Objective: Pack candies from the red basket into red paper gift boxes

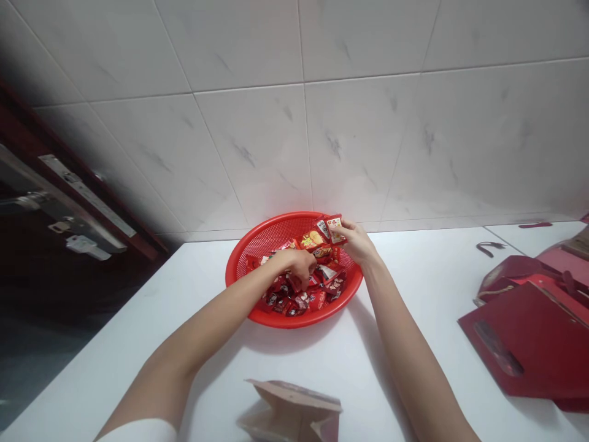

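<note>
A red plastic basket (294,320) with perforated walls stands on the white table against the tiled wall. Inside lie many small wrapped snacks (317,299), mostly in red packaging. My left hand (301,265) reaches down among them, fingers curled and pointing into the pile; whatever they grip is hidden. At the basket's right rim my right hand (356,240) is closed on small snack packets (335,228), pinched between thumb and fingers. A larger yellow and red packet (311,240) lies just left of those held packets.
An open paper bag (294,408) stands at the table's near edge. Dark red gift bags (529,344) lie on the right, with a dark cord (490,247) behind them. On the left is a dark red door with a lock and keys (85,245).
</note>
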Available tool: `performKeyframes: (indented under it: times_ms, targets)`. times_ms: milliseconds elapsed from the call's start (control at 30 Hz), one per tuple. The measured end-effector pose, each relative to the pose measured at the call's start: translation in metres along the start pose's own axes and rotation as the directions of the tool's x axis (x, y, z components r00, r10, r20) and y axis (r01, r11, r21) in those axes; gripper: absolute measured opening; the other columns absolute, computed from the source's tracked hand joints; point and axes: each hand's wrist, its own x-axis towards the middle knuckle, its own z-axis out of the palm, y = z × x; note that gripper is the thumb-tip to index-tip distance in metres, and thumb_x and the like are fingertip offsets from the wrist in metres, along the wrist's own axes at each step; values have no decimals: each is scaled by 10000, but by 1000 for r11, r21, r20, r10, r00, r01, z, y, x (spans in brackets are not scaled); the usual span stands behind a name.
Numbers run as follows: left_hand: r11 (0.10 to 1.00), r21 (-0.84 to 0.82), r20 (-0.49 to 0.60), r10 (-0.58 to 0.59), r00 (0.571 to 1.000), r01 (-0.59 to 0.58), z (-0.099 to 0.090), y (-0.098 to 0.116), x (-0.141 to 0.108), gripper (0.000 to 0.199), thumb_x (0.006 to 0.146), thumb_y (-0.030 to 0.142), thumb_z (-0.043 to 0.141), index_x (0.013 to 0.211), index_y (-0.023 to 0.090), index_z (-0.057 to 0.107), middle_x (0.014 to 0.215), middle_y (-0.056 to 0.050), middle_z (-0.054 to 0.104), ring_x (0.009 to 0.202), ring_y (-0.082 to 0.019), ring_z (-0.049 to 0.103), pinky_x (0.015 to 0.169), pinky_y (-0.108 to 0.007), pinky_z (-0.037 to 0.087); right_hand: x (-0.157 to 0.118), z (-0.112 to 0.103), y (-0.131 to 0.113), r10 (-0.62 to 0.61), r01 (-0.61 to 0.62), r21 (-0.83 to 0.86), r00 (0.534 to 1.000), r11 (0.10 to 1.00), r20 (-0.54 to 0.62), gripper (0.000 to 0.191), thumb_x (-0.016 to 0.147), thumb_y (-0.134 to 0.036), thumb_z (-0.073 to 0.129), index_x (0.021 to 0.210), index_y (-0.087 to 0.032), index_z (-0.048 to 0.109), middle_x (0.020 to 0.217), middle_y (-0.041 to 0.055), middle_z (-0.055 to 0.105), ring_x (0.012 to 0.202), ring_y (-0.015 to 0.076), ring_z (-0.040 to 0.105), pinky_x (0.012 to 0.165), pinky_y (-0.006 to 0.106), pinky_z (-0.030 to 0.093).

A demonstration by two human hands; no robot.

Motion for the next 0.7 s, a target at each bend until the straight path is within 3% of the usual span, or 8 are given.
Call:
performKeyframes:
  times_ms: [67,133,200,267,333,433,567,700]
  targets:
    - [998,49,-187,-32,982,42,-7,-7,-5,270,577,171,799,838,199,732,905,-88,725,859,-288,664,745,-317,489,0,0,0,0,0,0,1000,1000,0,287,593,-297,816,847,-195,728,818,17,769,752,186,698,746,319,548]
    - [990,100,-454,-43,890,99,-13,-17,-9,264,625,112,741,878,188,740,1059,-136,704,1043,-335,634,852,-352,480,0,0,0,-2,2,-7,1000,1000,-11,287,592,-296,818,843,-193,724,809,12,762,736,180,693,740,315,546]
    - [993,79,-571,-28,821,89,-18,-26,-11,230,638,96,726,849,185,740,1063,-133,702,1082,-330,620,881,-348,468,0,0,0,-9,8,-21,1000,1000,-23,281,593,-297,817,835,-193,718,804,11,757,728,177,689,737,315,544]
    - [999,-36,-455,7,891,-26,-20,-32,-11,182,628,118,742,792,198,740,915,-71,733,951,-273,661,809,-300,474,0,0,0,-13,12,-31,1000,999,-23,270,601,-302,815,827,-193,716,804,12,754,731,179,689,743,319,542]
    - [974,-182,-223,89,971,-132,-18,-33,-12,172,587,162,778,745,219,745,762,2,734,800,-213,668,707,-254,462,0,1,0,-10,9,-22,1000,1000,-26,261,595,-296,815,813,-189,718,792,13,753,725,176,686,749,318,540]
    - [966,-217,29,147,989,-137,-9,-26,-15,292,440,197,854,712,253,762,676,51,722,678,-176,633,608,-235,433,-1,1,0,1,-1,-11,1000,1000,-31,262,589,-287,812,814,-184,724,779,9,752,713,173,683,744,317,538]
    - [999,-28,40,42,998,-41,10,-13,-22,392,324,163,893,679,236,745,595,34,669,576,-181,569,550,-268,414,-3,3,-2,6,-6,-20,1000,1000,-26,265,593,-288,811,822,-178,731,783,8,753,719,170,681,752,316,535]
    - [998,56,9,-1,1000,0,16,-6,-27,324,395,235,901,658,203,714,619,8,660,602,-186,572,567,-274,429,-5,3,-3,-5,4,-22,1000,1000,-18,263,589,-288,822,814,-180,738,787,14,759,730,175,683,749,314,531]
